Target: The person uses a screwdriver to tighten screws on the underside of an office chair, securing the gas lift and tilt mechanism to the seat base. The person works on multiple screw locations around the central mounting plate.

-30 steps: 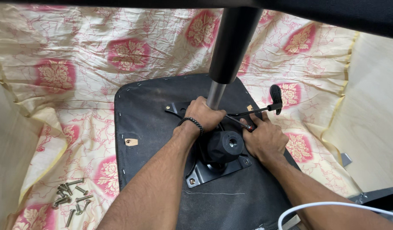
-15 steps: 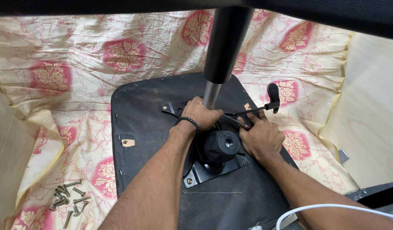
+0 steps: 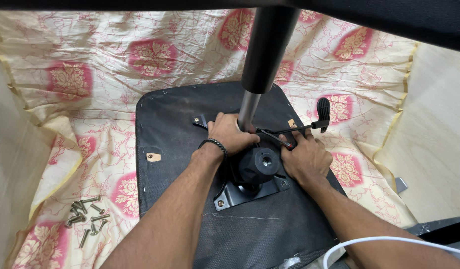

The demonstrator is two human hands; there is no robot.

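Observation:
An upturned black chair seat [image 3: 175,124] lies on a floral cloth. A black metal mechanism plate [image 3: 240,194] with a round knob [image 3: 262,163] sits at the seat's middle. A grey and black gas cylinder [image 3: 262,55] rises from the plate toward me. My left hand [image 3: 230,133], with a bead bracelet at the wrist, rests on the plate at the cylinder's base. My right hand [image 3: 302,157] presses on the plate's right side, next to the thin lever [image 3: 309,124] with a black paddle end. What the fingers hold is hidden.
Several loose screws [image 3: 85,216] lie on the cream and red floral cloth [image 3: 90,74] at lower left. A white cable [image 3: 389,242] curves along the bottom right. Pale wooden floor [image 3: 434,139] shows on the right. A dark chair part crosses the top.
The view has shifted slightly, and both hands stay on the mechanism with only small movement.

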